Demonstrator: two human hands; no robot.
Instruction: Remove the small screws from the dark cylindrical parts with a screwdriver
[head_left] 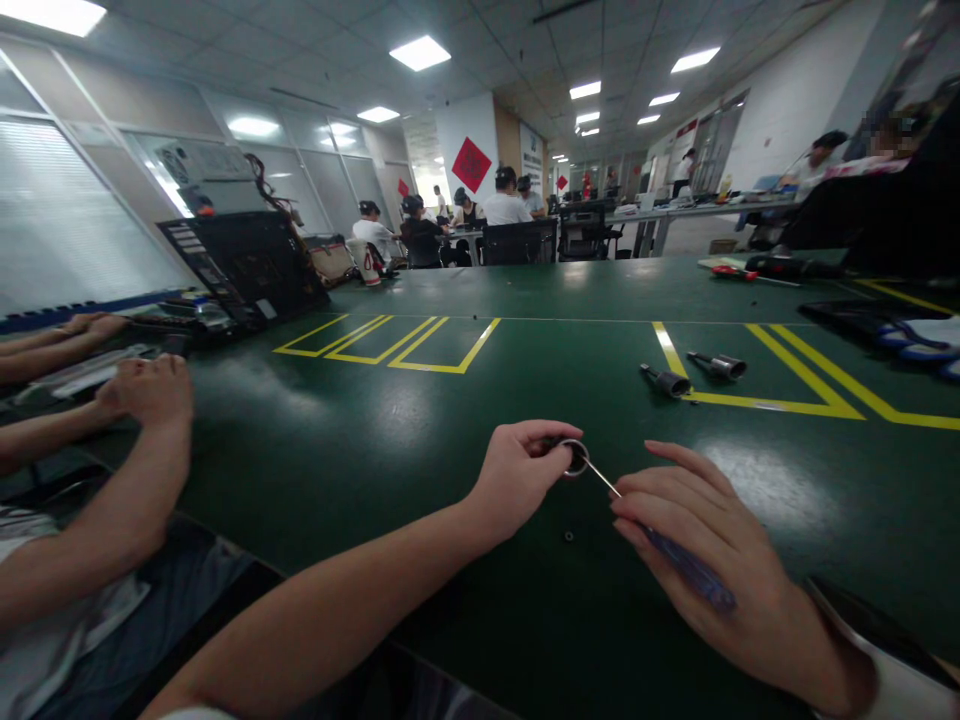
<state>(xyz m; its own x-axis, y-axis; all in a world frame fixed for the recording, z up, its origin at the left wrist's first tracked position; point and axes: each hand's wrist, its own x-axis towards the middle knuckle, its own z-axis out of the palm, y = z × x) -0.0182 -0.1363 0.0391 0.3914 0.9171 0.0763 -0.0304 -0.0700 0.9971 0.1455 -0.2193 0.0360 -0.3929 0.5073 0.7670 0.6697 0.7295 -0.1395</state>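
My left hand [517, 475] is closed around a small dark cylindrical part with a shiny metal ring [576, 472] at its open end. That open end faces right. In my right hand [720, 560] is a screwdriver [686, 565] with a translucent blue-purple handle. Its thin shaft points up and left, and the tip reaches into the ring's opening; what it touches inside is hidden. My right index finger is stretched out above the shaft. A tiny dark nut-like piece [568, 537] lies on the green table [390, 430] below the hands.
Two dark metal cup-shaped parts with stems, one [666, 381] and another [718, 365], lie near yellow tape. A red-handled screwdriver [735, 272] lies at the far right. On the left are a co-worker's arms [150, 440] and a large black casing [247, 265]. Several people sit farther back.
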